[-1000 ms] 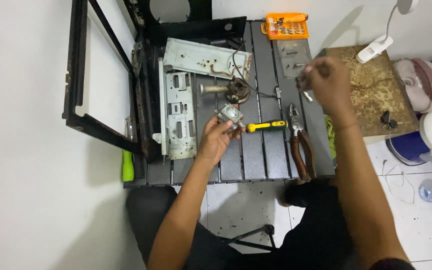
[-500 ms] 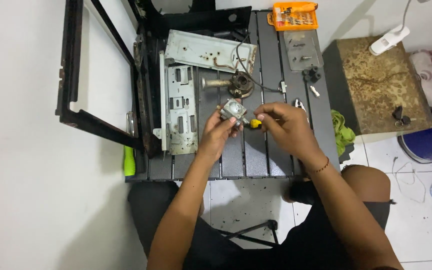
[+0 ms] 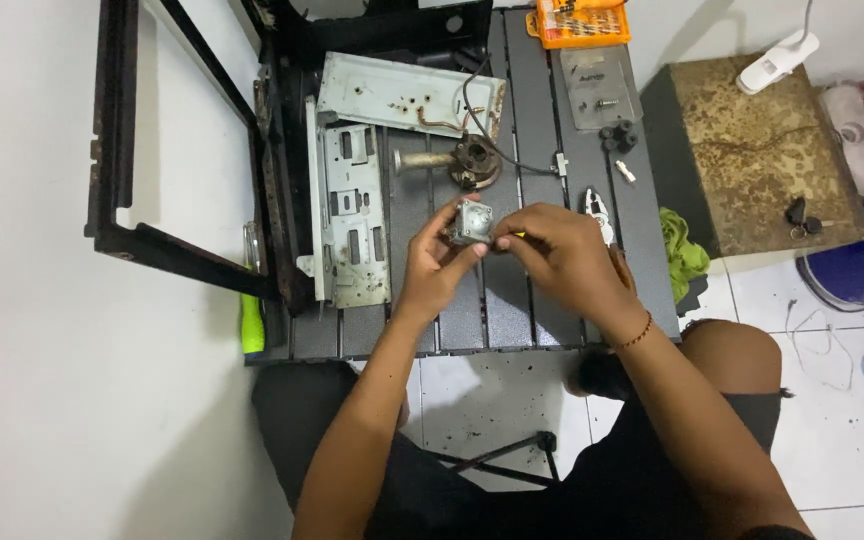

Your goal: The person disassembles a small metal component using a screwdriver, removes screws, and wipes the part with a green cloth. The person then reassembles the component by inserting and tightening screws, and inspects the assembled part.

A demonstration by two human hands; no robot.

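My left hand [image 3: 437, 258] grips a small square grey metal part [image 3: 472, 221] above the dark slatted work table [image 3: 472, 320]. My right hand [image 3: 562, 255] is pressed against the part's right side, fingers pinched there; a sliver of yellow [image 3: 518, 236], probably the screwdriver handle, shows under them. Whether the right hand holds a small piece is hidden. Just beyond the part lies a round rusty burner piece with a pipe [image 3: 462, 160].
Perforated grey metal panels [image 3: 352, 215] and a black frame [image 3: 152, 245] lie left. Pliers [image 3: 600, 213] sit by my right hand. An orange parts box [image 3: 582, 22], a clear tray [image 3: 597, 88], a green cloth [image 3: 684, 255] and a brown stool [image 3: 752, 150] are on the right.
My right hand came down from the far right of the table to the grey part in my left hand. The part has stayed held over the table's middle.
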